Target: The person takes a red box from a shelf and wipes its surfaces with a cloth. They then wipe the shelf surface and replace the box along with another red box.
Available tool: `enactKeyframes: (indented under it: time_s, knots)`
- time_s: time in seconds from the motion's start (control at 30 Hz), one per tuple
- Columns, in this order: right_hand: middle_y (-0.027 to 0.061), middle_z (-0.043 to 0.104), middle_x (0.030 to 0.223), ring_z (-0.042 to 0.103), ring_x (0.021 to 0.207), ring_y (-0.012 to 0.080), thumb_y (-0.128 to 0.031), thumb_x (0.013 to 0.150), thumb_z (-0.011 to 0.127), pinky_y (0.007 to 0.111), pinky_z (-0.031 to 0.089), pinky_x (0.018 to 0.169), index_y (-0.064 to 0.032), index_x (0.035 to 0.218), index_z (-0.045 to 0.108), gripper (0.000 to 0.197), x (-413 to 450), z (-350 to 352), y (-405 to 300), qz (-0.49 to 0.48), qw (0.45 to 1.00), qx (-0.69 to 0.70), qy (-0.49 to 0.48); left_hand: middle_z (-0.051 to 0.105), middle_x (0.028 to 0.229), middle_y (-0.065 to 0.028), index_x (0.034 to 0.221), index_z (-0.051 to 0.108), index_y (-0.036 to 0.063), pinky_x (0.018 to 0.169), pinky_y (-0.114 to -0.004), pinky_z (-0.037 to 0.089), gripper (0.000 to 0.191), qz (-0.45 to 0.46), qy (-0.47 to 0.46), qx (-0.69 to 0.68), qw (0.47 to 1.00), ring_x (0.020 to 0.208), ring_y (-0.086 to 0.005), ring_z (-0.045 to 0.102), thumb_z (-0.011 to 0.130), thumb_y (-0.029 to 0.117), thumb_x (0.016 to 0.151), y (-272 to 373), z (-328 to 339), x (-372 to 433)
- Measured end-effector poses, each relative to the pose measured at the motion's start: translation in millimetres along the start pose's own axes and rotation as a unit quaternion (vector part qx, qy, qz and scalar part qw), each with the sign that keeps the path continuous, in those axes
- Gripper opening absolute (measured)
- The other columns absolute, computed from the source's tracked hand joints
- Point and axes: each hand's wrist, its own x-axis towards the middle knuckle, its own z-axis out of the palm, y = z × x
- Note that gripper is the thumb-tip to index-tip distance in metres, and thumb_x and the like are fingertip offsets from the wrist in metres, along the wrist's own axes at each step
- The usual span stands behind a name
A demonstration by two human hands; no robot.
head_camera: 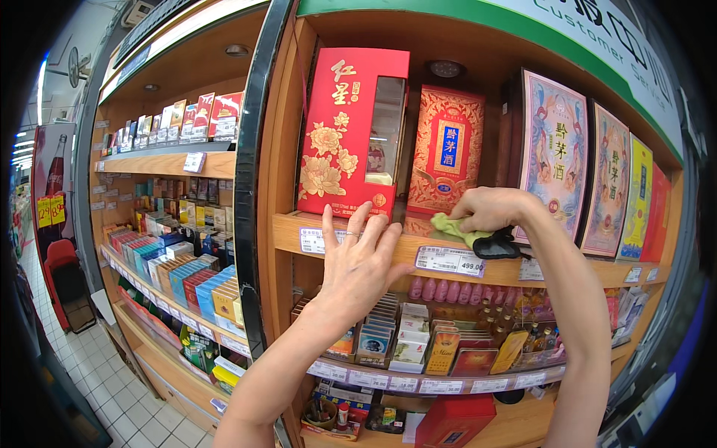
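Observation:
My left hand (361, 255), with a ring on one finger, is spread at the wooden shelf's front edge, its fingertips at the foot of a tall red gift box (350, 140) with gold flowers and a window. My right hand (487, 210) holds a yellow-green cloth (454, 227) with a dark part against the shelf surface, in front of an orange-red patterned liquor box (445, 151). A large pink and blue liquor box (554, 151) stands just right of that hand. Price tags (451, 261) line the shelf edge (594, 271) below.
More boxes (636, 196) stand at the right. The shelf below holds cigarette packs (375, 339), pink bottles (442, 290) and small bottles. A red box (456, 420) leans lower down. A black post (252, 168) divides this unit from another filled with packs (193, 285).

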Motion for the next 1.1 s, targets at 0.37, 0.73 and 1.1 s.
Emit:
enactKeyframes:
  time_s: [0.37, 0.73, 1.1]
  knots:
    - [0.0211, 0.064, 0.095, 0.063, 0.086, 0.0278, -0.015, 0.078, 0.054, 0.037, 0.048, 0.077, -0.0018, 0.105, 0.063, 0.032, 26, 24, 3, 0.049, 0.989, 0.073, 0.115, 0.053, 0.106, -0.0034, 0.106, 0.06, 0.0083, 0.103, -0.061, 0.015, 0.051, -0.007, 0.014, 0.001, 1.0, 0.12, -0.0284, 0.039, 0.072, 0.039, 0.067, -1, -6, 1]
    - [0.018, 0.064, 0.102, 0.062, 0.094, 0.0306, -0.024, 0.081, 0.055, 0.038, 0.047, 0.083, -0.0094, 0.107, 0.064, 0.032, 36, 27, 7, 0.085, 0.99, 0.059, 0.092, 0.053, 0.106, -0.0053, 0.107, 0.059, 0.0073, 0.102, -0.062, 0.017, 0.051, -0.026, 0.002, -0.014, 1.0, 0.119, -0.0299, 0.04, 0.072, 0.036, 0.068, 2, -6, 1]
    - [0.002, 0.064, 0.08, 0.054, 0.071, 0.0072, 0.0, 0.073, 0.055, 0.023, 0.045, 0.065, 0.0014, 0.104, 0.064, 0.032, -16, 9, 23, -0.097, 0.953, 0.235, 0.167, 0.055, 0.104, -0.0049, 0.107, 0.06, 0.0094, 0.104, -0.057, 0.016, 0.05, -0.017, -0.015, 0.002, 1.0, 0.118, -0.0279, 0.041, 0.072, 0.037, 0.068, 3, -10, 2]
